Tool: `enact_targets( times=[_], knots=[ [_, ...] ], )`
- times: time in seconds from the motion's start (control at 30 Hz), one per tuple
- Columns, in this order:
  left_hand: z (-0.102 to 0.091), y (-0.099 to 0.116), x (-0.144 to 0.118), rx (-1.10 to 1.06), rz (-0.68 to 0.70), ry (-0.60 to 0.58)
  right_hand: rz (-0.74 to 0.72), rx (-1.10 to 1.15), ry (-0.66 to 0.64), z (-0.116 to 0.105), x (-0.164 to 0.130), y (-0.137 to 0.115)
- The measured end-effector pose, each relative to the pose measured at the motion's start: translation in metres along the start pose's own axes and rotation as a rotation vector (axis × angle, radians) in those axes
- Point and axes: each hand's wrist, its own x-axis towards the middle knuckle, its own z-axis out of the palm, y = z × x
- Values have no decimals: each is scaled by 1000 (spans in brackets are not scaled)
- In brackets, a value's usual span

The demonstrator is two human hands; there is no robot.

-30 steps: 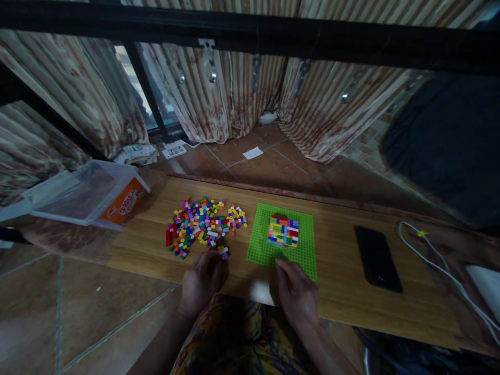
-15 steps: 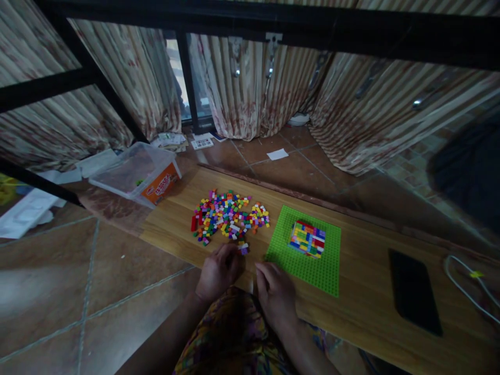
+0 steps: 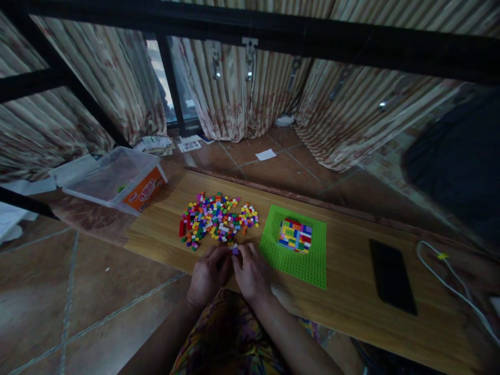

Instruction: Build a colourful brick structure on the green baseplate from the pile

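My left hand (image 3: 211, 275) is closed at the front edge of the wooden board, fingers curled and thumb side facing right. Close against it, my right hand (image 3: 253, 273) is also closed, its fingertips meeting those of the left. A small purple toy brick (image 3: 235, 251) shows right at the fingertips, with white and yellow bits beside it; whether it is held or lies on the board I cannot tell. What the fingers pinch is hidden. Just beyond spreads a pile of small coloured toy bricks (image 3: 214, 216). To the right, a multicoloured brick build (image 3: 296, 236) stands on a green baseplate (image 3: 300, 271).
A clear plastic box (image 3: 105, 179) with an orange label stands at the board's left end. On the right lie a dark phone-like slab (image 3: 392, 276) and a white cable (image 3: 441, 276). Curtains (image 3: 234, 99) hang behind a dark metal bar, and papers (image 3: 266, 154) lie on the tiled floor.
My right hand has moved left and forward, up to my left hand and the purple brick. The view has swung slightly right, so things sit further left.
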Motion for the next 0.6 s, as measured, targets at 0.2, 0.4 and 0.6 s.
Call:
enact_targets(
  times=[0.2,0.4,0.6],
  knots=[
    [3,-2,1,43,17,28,3,48,57,-1,-5,-2],
    [3,-6,0,86,13,24,56,225,243,-31,-29,14],
    [3,-7,1,125,20,23,327,242,415,-74,-53,73]
  ],
)
